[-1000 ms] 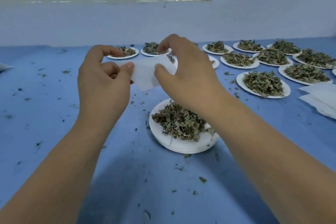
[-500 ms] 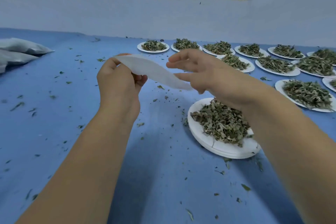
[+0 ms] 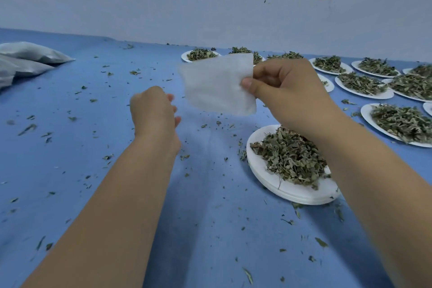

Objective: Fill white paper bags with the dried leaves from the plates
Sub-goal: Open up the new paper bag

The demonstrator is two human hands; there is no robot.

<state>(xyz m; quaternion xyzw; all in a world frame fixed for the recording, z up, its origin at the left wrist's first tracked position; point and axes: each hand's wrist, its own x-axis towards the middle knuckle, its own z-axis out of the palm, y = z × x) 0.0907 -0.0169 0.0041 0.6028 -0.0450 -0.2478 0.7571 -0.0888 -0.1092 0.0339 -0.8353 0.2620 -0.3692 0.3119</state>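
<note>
Right hand (image 3: pixel 287 91) pinches, thumb against curled fingers (image 3: pixel 268 72), the right edge of the white paper bag (image 3: pixel 217 84): flat, thin, roughly square, held up in the air, stretching left from the grip. Left hand (image 3: pixel 153 112) hangs just below-left of it, apart, fingers loosely curled and blurred, holding nothing. Nearer on the right, dried leaves (image 3: pixel 289 159) heap on the near plate (image 3: pixel 261 170) on the blue worktop (image 3: pixel 93 159).

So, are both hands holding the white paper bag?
No, only the right hand pinches the white paper bag; the left hand is off it.
</note>
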